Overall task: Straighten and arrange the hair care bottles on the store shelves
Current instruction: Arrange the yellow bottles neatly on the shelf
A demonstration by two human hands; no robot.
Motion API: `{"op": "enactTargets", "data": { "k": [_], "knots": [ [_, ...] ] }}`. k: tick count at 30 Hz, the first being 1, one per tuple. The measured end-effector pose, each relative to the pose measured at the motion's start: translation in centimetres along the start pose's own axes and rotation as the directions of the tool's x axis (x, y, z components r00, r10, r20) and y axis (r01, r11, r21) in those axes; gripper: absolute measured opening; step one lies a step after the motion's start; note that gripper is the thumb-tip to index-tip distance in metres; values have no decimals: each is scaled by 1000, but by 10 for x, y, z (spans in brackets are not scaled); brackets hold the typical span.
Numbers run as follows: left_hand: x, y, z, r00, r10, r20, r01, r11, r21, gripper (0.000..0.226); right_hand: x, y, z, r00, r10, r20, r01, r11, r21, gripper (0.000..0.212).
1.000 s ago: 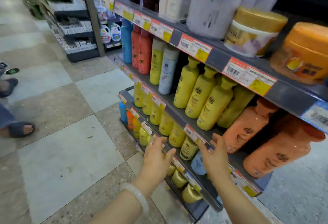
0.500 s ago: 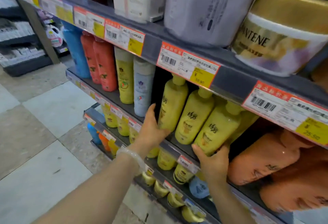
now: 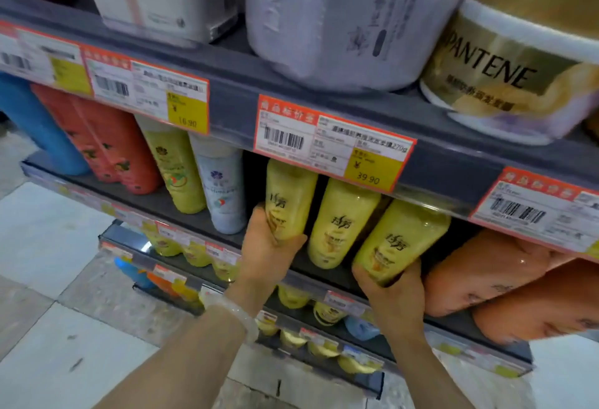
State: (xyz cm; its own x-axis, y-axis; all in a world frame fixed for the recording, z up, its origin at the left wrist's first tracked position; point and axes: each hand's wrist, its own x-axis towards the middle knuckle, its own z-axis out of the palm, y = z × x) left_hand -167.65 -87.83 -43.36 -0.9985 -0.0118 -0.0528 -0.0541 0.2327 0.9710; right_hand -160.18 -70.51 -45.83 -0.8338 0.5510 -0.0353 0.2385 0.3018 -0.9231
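Three yellow hair care bottles stand in a row on the middle shelf (image 3: 201, 224). My left hand (image 3: 269, 246) grips the base of the left yellow bottle (image 3: 288, 195). My right hand (image 3: 389, 292) grips the base of the right yellow bottle (image 3: 402, 240), which leans to the right. Between them stands the middle yellow bottle (image 3: 340, 224), held by neither hand. Two orange bottles (image 3: 492, 272) lie tilted to the right of my right hand.
Left of the yellow row stand a pale blue bottle (image 3: 223, 188), a yellow tube (image 3: 173, 165), red bottles (image 3: 107, 146) and a blue one (image 3: 35, 126). The upper shelf holds a Pantene tub (image 3: 505, 78) and large packs. Lower shelves carry small bottles. Tiled floor lies at the left.
Both hands rose from the lower shelf edge to the middle shelf and closed round the bases of the outer yellow bottles. The camera moved closer to the shelves.
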Motion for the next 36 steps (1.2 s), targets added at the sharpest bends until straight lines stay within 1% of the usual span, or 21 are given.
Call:
{"op": "enactTargets", "data": {
  "k": [3,8,10,12,13,14,16,18,21,24,26,28,29,31,32,33,35,36],
  "knots": [
    [1,-4,-1,1000,1,7,-1,1000,1,48,-3,-6,0,1000,-5,-11,6,1000,21,53],
    [4,-10,-2,1000,22,-3,-22,1000,19,50,-5,-8,2,1000,-9,-26,9,1000,1,51],
    [5,-10,-2,1000,27,-2,-27,999,21,48,-5,-9,2,1000,7,-27,-8,1000,-24,56],
    [5,-11,-1,1000,31,2,-31,999,24,47,-11,-10,0,999,17,-49,-21,998,-67,69],
    [5,-11,-2,999,35,7,-35,999,27,47,-20,-12,-1,997,10,-79,-17,996,-93,74],
    [5,-11,-2,999,37,12,-38,999,26,47,-32,-14,0,992,4,-128,-20,992,-126,75],
    [6,-12,-3,999,45,13,-46,998,33,49,-60,-22,10,980,-4,-200,-30,985,-167,63],
    [7,-13,-4,998,57,9,-57,997,46,50,-74,-30,29,989,-5,-148,-18,988,-155,54],
    [5,-12,-7,997,80,20,-81,996,43,50,-60,-36,60,996,-46,-78,36,992,-124,62],
    [5,-16,-9,996,88,20,-89,996,28,52,-36,-37,78,994,-1,-109,-14,991,-135,64],
    [4,-22,-12,996,77,48,-79,995,53,55,-31,-38,83,988,37,-151,-59,988,-145,60],
    [-6,-27,-19,995,58,75,-66,992,104,61,-38,-38,86,985,16,-173,-35,993,-111,53],
    [-15,-29,-25,997,43,60,-51,991,124,61,-47,-37,88,983,-10,-186,-10,994,-106,49],
    [-32,-32,-44,1000,15,-27,-12,992,125,53,-69,-38,96,974,-50,-221,18,990,-143,45],
    [-36,-34,-57,997,16,-80,-7,993,115,49,-80,-41,102,975,-61,-216,25,986,-168,44],
    [-36,-36,-72,990,32,-138,-16,993,120,46,-89,-47,110,980,-89,-177,56,981,-187,42],
    [-22,-47,-103,972,68,-225,-32,987,160,47,-98,-62,132,988,-154,1,152,970,-192,43],
    [-11,-52,-117,967,71,-243,-29,984,175,48,-98,-72,143,979,-178,95,193,965,-180,48]
  ]
}}
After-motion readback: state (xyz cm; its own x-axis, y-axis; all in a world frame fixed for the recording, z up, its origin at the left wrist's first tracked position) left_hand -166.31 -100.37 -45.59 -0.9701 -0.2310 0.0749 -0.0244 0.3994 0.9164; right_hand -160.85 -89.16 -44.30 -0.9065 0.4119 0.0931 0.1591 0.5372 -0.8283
